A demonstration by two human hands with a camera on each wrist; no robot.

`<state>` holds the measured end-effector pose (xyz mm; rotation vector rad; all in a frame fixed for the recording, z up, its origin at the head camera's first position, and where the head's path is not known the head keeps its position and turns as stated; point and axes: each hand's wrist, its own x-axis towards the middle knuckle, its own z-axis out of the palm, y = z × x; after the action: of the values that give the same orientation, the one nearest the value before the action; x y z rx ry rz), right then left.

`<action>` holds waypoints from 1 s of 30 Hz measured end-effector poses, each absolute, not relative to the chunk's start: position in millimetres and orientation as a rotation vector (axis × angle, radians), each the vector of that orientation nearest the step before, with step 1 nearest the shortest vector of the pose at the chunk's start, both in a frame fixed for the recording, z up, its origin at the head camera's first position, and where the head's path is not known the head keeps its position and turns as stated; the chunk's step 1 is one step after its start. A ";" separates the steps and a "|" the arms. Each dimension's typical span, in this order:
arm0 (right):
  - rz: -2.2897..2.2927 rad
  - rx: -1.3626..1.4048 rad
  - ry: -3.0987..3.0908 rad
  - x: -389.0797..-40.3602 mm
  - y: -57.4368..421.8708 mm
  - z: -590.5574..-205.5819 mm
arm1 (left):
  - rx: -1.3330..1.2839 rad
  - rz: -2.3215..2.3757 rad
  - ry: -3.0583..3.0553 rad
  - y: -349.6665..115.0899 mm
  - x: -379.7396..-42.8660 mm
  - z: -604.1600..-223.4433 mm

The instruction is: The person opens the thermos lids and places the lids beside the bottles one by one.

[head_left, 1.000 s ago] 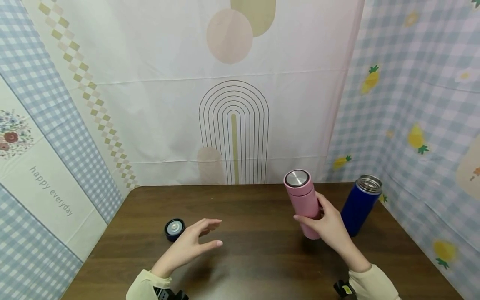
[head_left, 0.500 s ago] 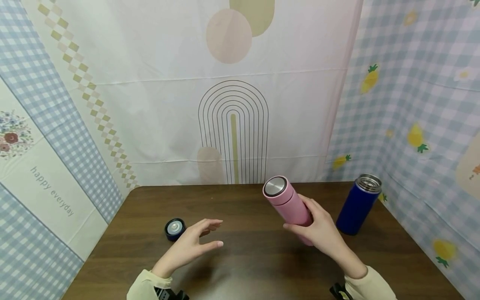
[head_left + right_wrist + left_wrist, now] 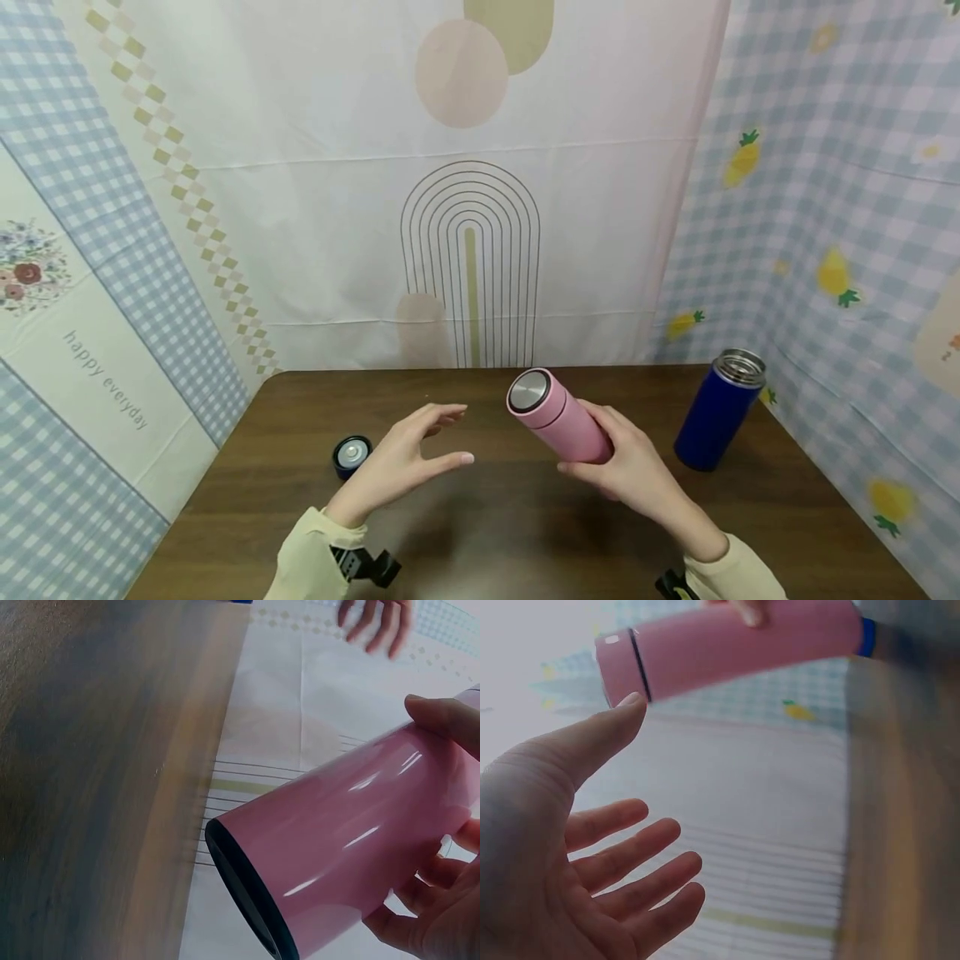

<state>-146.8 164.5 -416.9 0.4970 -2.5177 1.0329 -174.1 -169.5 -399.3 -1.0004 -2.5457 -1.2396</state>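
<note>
My right hand grips a pink thermos around its lower body. The thermos tilts to the left, its steel-topped lid facing up and left, and its dark base shows in the right wrist view, raised over the table. Facing it from the left is my left hand, fingers spread and thumb apart, holding nothing. In the left wrist view the thumb tip overlaps the lid end of the thermos. Behind the left hand a dark round bottle lid lies on the table, underside up, partly covered by the wrist.
A blue bottle without a lid stands upright at the right side of the brown wooden table. Patterned cloth hangs behind the table and along both sides. A dark device is strapped to each wrist.
My right hand has carried the pink thermos left, away from the blue bottle, and tipped it further over to the left. My left hand has shifted slightly right and up, toward it.
</note>
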 end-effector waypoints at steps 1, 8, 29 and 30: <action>1.029 0.504 -2.519 -146.6 163.9 -417.4 | -1.013 -1.229 -2.529 -165.8 -174.8 -394.9; 0.995 0.547 -2.524 -145.3 157.7 -419.6 | -1.086 -1.162 -2.423 -145.4 -175.8 -367.6; 0.938 0.653 -2.519 -140.4 151.5 -420.4 | -1.338 -1.056 -2.395 -119.2 -177.9 -354.4; 0.940 0.659 -2.522 -140.3 151.7 -421.1 | -1.341 -1.057 -2.395 -119.0 -177.6 -354.6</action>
<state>-140.3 151.7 -421.1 0.6590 -2.5221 0.9396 -177.6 -119.0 -354.6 -1.3411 -2.3946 -1.0566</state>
